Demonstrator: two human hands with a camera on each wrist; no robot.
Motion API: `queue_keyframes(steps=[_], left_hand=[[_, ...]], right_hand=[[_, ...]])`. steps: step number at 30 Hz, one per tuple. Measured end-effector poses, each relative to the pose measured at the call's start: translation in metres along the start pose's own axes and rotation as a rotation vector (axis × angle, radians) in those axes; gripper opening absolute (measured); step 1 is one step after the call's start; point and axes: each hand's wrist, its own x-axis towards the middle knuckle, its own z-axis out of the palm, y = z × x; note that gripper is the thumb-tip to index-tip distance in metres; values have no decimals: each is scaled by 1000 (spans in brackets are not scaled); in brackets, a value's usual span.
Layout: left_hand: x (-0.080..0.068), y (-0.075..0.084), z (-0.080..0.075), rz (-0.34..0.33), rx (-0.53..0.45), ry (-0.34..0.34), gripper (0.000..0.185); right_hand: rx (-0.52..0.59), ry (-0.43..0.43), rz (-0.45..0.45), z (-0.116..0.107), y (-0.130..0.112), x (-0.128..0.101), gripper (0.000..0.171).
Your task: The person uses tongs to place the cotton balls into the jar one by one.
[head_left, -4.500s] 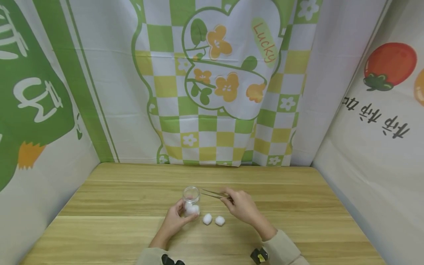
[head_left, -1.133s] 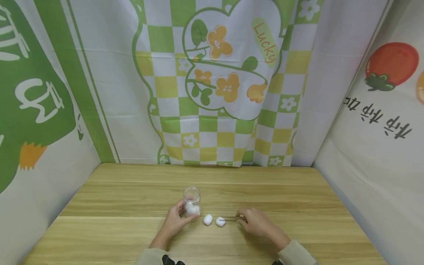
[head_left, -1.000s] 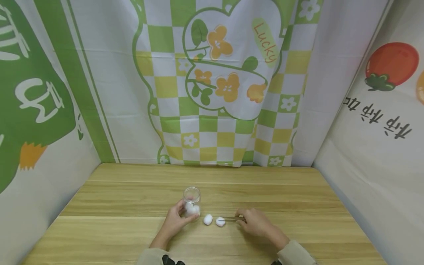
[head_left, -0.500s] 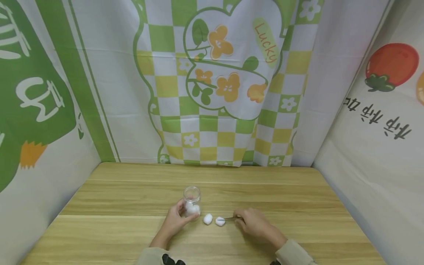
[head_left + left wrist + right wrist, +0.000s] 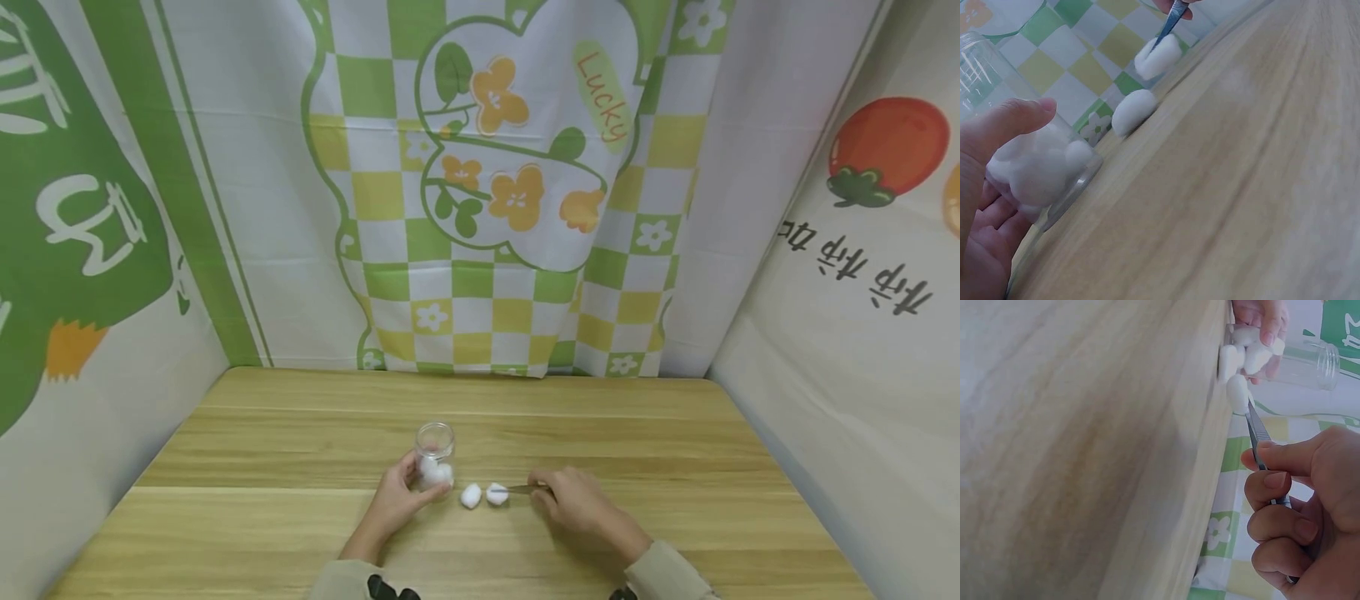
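Observation:
My left hand (image 5: 396, 498) grips a clear open jar (image 5: 435, 440), thumb on one side and fingers round the other. Several white cotton balls (image 5: 1038, 172) lie in the bottom of the jar, which stands upright on the table. With my right hand (image 5: 579, 503) I hold metal tweezers (image 5: 1256, 428), its fingers curled round them. The tweezer tips pinch one cotton ball (image 5: 1159, 56), which is just above the tabletop in the left wrist view. Another cotton ball (image 5: 471, 497) rests on the table between the jar and the pinched one.
The wooden table (image 5: 315, 442) runs back to a green, white and yellow checked cloth (image 5: 472, 317) hanging behind it. Printed cloths hang at the left and right sides as well.
The right hand has come down from beside the jar's mouth to the right-hand cotton ball. The tweezers have taken hold of that ball and raised it slightly. The left hand and jar have stayed put.

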Motion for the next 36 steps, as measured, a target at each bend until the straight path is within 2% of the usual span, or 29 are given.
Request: queue_keyframes(steps=[14,20,32,36], left_hand=[[1,-1,0,5,19,-10,63],[1,-1,-1,-6,5,-18,66],[0,0,0,-9,15,-7,66],[0,2,0,-7,17,-8,65]], right_hand=[[-3,27,20,-7,-4,4,8],[30,21,40,-11,-7,6,10],[-8,148,-49,-20,-11,11,6],[-13,181,-54,-23,-14,13,6]])
